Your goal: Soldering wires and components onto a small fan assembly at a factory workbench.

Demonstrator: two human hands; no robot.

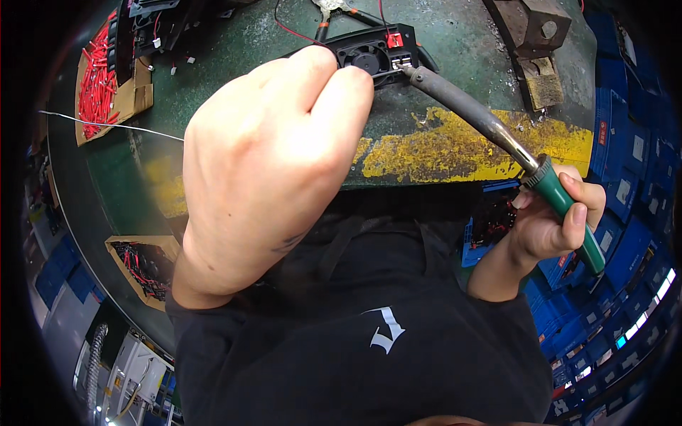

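Note:
My right hand [554,220] is wrapped round the green handle of a soldering iron [462,103]. Its tip touches or hovers just over the metal contacts at the right end of a black plastic housing [406,32]. A small black fan [367,61] is set in that housing, with a red part [395,40] beside it and thin wires leading away. My left hand [270,142] is closed in a fist close to the fan; its fingertips are hidden behind the knuckles. A thin silvery solder wire [121,126] trails out to the left from behind this fist.
Hand pliers [323,30] lie behind the housing on the green bench. A carton of red wires [135,99] stands far left, another carton [167,245] with dark wires nearer. At right are a metal block [533,28], a worn sponge [543,89] and blue crates [621,138].

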